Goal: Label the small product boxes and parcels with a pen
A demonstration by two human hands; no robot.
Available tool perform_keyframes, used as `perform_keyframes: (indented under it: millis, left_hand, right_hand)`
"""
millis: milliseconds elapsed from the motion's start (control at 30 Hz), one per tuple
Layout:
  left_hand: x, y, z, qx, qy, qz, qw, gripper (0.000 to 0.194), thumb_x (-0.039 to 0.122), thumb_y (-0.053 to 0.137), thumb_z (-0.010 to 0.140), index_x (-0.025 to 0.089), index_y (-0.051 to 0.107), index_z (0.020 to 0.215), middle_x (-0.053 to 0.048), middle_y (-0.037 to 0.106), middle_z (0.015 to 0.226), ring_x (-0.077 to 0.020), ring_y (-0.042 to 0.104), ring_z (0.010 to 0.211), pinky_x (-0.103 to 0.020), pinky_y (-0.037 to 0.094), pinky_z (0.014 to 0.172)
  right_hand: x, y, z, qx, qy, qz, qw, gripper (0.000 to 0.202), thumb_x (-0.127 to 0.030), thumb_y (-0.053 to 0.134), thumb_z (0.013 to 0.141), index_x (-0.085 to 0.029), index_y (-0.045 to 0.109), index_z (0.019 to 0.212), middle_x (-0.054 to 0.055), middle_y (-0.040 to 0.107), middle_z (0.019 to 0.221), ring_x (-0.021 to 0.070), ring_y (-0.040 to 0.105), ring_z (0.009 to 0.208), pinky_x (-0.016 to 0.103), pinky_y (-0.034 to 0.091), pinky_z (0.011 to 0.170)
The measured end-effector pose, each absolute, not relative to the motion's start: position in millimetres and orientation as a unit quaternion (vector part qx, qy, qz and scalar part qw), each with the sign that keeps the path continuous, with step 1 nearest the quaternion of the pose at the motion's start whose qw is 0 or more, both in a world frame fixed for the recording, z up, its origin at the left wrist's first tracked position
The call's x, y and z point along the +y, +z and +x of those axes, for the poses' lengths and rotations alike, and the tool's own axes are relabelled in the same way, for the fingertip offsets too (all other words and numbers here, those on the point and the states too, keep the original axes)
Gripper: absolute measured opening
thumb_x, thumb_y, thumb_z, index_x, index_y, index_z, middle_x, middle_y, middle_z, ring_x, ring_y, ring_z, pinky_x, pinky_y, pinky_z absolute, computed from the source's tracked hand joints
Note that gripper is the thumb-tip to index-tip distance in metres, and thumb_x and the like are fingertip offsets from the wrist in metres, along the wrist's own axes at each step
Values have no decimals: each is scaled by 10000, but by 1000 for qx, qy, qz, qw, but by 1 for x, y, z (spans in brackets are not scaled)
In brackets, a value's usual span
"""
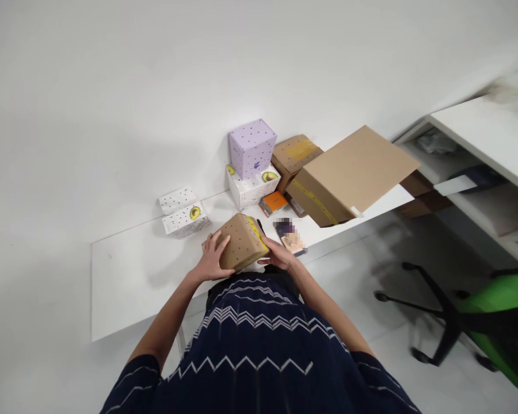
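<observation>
- Speckled brown box [237, 244]: cardboard, small dark dots, yellow tape [255, 231] along its right side; tilted, at the front edge of the white table [125, 287], close against the person's torso. Whether it touches the tabletop, I cannot tell.
- Left hand [214, 257]: fingers spread wide over the box's left part.
- Right hand [278, 255]: pressed to the taped side; box held between both hands.
- Count, beyond it: one purple box [252, 149], on a white avocado-print box [250, 188]; one orange box [274, 203]; two bigger brown cartons [354, 172], right.
- Farther left: white dotted packaging [185, 219], one piece or two unclear.
</observation>
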State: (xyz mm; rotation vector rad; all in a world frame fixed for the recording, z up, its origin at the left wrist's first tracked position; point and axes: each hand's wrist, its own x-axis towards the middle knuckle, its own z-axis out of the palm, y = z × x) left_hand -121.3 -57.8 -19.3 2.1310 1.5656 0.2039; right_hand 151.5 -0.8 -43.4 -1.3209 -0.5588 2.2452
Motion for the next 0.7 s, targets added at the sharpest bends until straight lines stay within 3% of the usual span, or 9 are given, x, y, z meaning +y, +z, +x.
perform_keyframes:
  millis: [67,167,267,433,567,633,700]
  left_hand:
    - [-64,-31,-120,581,134,764,245,1110,543,727,738,213,92,1586,-205,55,1639,-436,38,1514,-598,187,1185]
    - [-67,-48,-112,626,254,688,266,978,466,615,860,216,1,1579,-195,189,1620,-337,249,1492,-504,327,1163]
    - [-59,-60,-104,656,352,614,264,871,472,612,875,241,125,1560,-170,366,1534,-312,412,1403,-484,417,1106]
    - [-31,-58,-103,655,419,588,224,798,494,657,850,231,299,1512,-181,407,1463,-322,452,1344,-463,522,987]
    - [-8,-49,-99,685,468,538,149,666,401,567,916,181,332,1498,-194,484,1333,-224,624,991,-375,586,773]
    - [2,-45,-94,674,488,546,91,523,334,520,934,144,447,1416,-175,563,1206,-201,634,906,-368,574,788]
    - [12,-42,-88,641,467,604,76,387,286,493,936,149,568,1291,-147,627,1097,-220,646,954,-385,554,874]
  right_hand:
    - [5,-22,148,-267,807,-459,259,462,-477,782,760,-266,640,1146,37,694,1041,175,661,815,345,600,678]
    - [14,3,137,-393,754,-438,291,537,-428,802,743,-275,653,1235,55,655,1203,169,651,901,306,588,729]
    - [25,13,125,-491,693,-427,310,570,-444,763,771,-271,642,1300,59,626,1275,154,633,903,278,566,746]
    - [59,5,107,-550,643,-427,320,524,-466,633,864,-252,619,1342,61,669,1205,157,633,874,288,563,750]
    - [92,-9,77,-577,571,-437,387,439,-358,624,856,-246,658,1279,63,678,1206,188,642,982,363,552,912]
    - [103,-17,60,-576,544,-443,418,435,-299,622,832,-244,665,1261,72,653,1256,198,637,1044,384,527,977]
    - [109,-24,47,-570,534,-445,439,425,-270,606,817,-233,674,1236,87,631,1284,206,629,1097,391,509,1011]
